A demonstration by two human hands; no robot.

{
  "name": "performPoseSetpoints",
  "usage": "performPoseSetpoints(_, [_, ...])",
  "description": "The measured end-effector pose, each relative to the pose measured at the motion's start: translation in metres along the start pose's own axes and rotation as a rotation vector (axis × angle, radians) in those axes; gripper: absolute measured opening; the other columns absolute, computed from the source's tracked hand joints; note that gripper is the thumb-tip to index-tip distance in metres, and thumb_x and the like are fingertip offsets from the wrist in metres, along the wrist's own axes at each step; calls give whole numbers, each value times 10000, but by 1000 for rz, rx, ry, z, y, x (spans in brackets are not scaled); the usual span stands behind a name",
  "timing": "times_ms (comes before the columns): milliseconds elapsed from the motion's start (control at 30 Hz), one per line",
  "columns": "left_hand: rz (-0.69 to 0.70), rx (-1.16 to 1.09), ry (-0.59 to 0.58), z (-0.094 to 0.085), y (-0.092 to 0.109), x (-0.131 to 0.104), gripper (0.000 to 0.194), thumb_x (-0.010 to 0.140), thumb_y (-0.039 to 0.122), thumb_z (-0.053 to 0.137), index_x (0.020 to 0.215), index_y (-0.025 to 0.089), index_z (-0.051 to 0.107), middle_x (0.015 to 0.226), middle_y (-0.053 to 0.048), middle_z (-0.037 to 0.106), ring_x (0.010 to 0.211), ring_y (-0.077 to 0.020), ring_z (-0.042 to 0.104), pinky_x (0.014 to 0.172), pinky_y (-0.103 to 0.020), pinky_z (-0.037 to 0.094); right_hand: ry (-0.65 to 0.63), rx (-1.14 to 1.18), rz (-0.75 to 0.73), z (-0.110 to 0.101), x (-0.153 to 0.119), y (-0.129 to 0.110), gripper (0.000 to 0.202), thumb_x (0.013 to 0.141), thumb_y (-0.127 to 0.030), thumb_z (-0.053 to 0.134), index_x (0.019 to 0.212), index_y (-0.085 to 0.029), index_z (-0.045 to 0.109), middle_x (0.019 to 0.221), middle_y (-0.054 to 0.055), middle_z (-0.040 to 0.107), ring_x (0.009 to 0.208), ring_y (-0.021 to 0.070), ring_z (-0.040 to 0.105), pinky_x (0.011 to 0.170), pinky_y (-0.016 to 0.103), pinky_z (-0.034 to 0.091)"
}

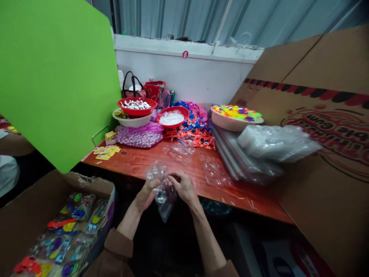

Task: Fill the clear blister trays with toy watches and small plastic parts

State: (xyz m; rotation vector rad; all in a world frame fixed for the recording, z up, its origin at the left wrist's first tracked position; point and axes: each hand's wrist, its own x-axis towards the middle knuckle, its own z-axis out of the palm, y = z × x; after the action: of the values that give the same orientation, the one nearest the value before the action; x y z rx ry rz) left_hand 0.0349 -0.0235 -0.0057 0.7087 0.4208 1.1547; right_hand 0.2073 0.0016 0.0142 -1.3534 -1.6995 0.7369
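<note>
Over the table's front edge, my left hand (146, 195) is closed on a clear plastic blister pack (162, 199) with moulded hollows. The fingers of my right hand (184, 187) are bent and pinch the pack's right side. The pack hangs tilted, its lower corner pointing down; whether anything lies inside cannot be made out. Beyond my hands, more clear blister shells (179, 151) lie on the reddish table (138, 163). Another clear shell (215, 172) lies to the right of my right hand.
A cardboard box (111, 185) of filled packs stands lower left, below a green board (57, 77). Yellow cards (106, 152), a net bag (140, 136), red bowls (173, 125) and orange straps (196, 137) line the back. Plastic bags (273, 144) and a bowl (230, 122) sit right.
</note>
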Motion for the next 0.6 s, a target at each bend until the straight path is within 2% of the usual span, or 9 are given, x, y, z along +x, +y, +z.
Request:
performPoseSetpoints(100, [29, 23, -56, -11, 2, -2, 690, 754, 418, 827, 1382, 223, 619, 1451, -128, 587, 1372, -375, 488, 1173, -520, 324, -16, 16, -8, 2, 1, -10, 210, 870, -348, 626, 897, -199, 770, 855, 66, 747, 769, 215, 680, 707, 314, 514])
performPoseSetpoints(200, [45, 21, -84, -13, 4, -6, 735, 776, 429, 799, 1445, 244, 558, 1499, -123, 539, 1390, -375, 466, 1158, -516, 351, -32, 52, -9, 7, 1, -15, 189, 869, -324, 630, 908, -203, 770, 875, 59, 764, 791, 214, 702, 738, 317, 528])
performPoseSetpoints(333, [97, -5, -30, -5, 7, -11, 924, 766, 368, 812, 1566, 335, 351, 1565, -90, 464, 1400, -322, 465, 1166, -473, 351, -44, 78, -2, 17, -2, -17, 179, 873, -285, 599, 905, -200, 753, 864, 49, 772, 788, 211, 716, 767, 321, 542])
performPoseSetpoints(433, [117, -6, -26, 4, 13, -14, 1050, 720, 349, 857, 1587, 382, 266, 1600, -79, 414, 1396, -304, 472, 1176, -457, 336, -36, 70, 37, 21, -5, -20, 187, 873, -285, 581, 900, -196, 744, 819, 44, 766, 729, 208, 711, 710, 312, 541])
performPoseSetpoints(600, [75, 34, 5, 10, 20, -14, 1223, 631, 305, 928, 1607, 374, 195, 1533, -108, 495, 1389, -312, 480, 1187, -459, 303, -19, 9, 59, 21, -10, -28, 162, 865, -277, 577, 847, -214, 725, 796, 31, 759, 702, 205, 698, 709, 317, 521])
